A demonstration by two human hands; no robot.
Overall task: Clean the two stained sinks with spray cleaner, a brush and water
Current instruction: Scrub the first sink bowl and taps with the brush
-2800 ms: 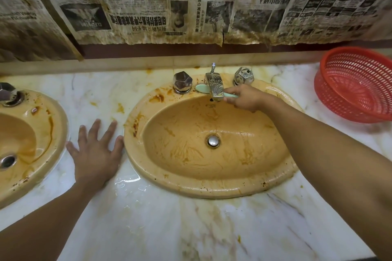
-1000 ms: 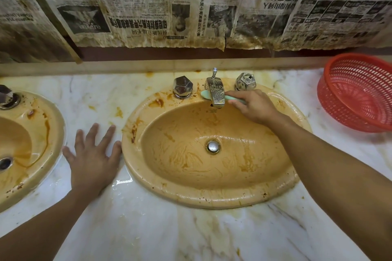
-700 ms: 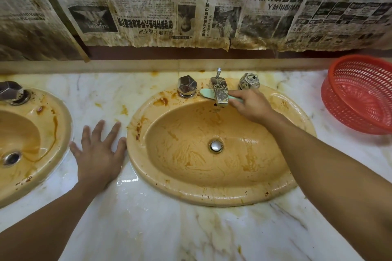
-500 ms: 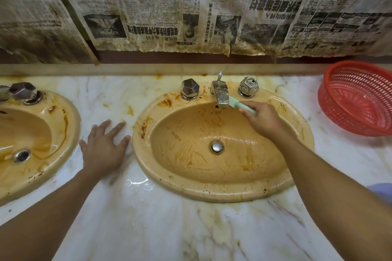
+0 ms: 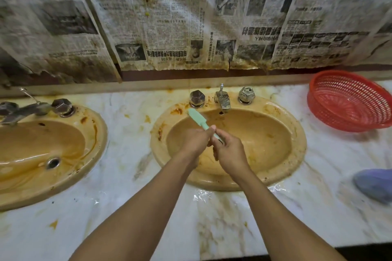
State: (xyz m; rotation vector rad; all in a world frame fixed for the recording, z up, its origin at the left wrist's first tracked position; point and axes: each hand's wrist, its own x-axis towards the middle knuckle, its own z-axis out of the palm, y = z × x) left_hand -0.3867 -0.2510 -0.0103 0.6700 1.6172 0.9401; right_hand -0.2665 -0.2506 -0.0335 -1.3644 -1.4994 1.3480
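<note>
Two yellow oval sinks streaked with brown stains sit in a marble counter: the right sink (image 5: 282, 133) in the middle of the view, the left sink (image 5: 31, 150) at the left edge. Both my hands meet over the right sink's bowl. My left hand (image 5: 194, 141) and my right hand (image 5: 229, 150) each grip the handle of a mint-green brush (image 5: 197, 117), whose head points up and left toward the basin's back rim. The right sink's metal faucet (image 5: 222, 100) stands just behind, with no water running. No spray cleaner is in view.
A red plastic basket (image 5: 347, 101) stands on the counter at the right. A blurred blue object (image 5: 375, 184) lies near the right edge. The marble counter (image 5: 127, 207) is wet and stained. Stained newspaper (image 5: 169, 17) covers the wall behind.
My left hand has left the counter and joined my right hand on the brush handle. The brush has come away from the faucet, toward the bowl's left. The view has shifted left.
</note>
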